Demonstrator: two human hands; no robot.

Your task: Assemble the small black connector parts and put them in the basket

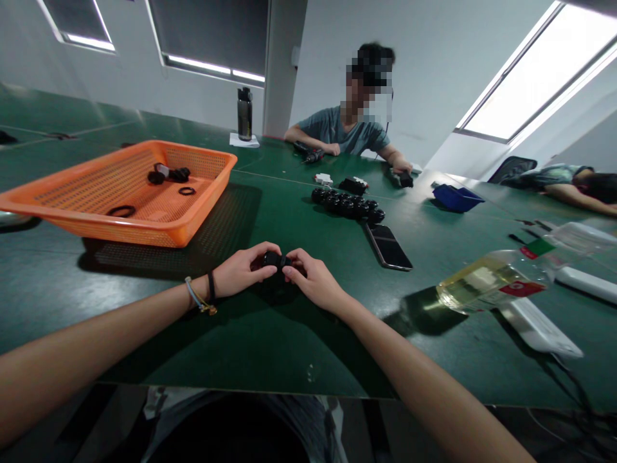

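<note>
Between my two hands, just above the green table [231,347], is a small black cylindrical part [270,259]. My left hand [248,267] pinches its left side between thumb and fingers. On its right end, the fingertips of my right hand [311,276] close around a narrower black piece. Whether these are one part or two I cannot tell. Beyond my hands lies a cluster of shiny black round parts [348,204], lined up in rows. A phone [389,247] rests against the near end of that cluster.
An orange basket [205,222] at left holds black rings [187,191] and a dark part [168,173]. Right are a tilted-looking bottle of yellow liquid [482,283], a white power strip [542,328] and a blue bin [457,197]. A person [354,132] sits opposite beside a power drill [308,153].
</note>
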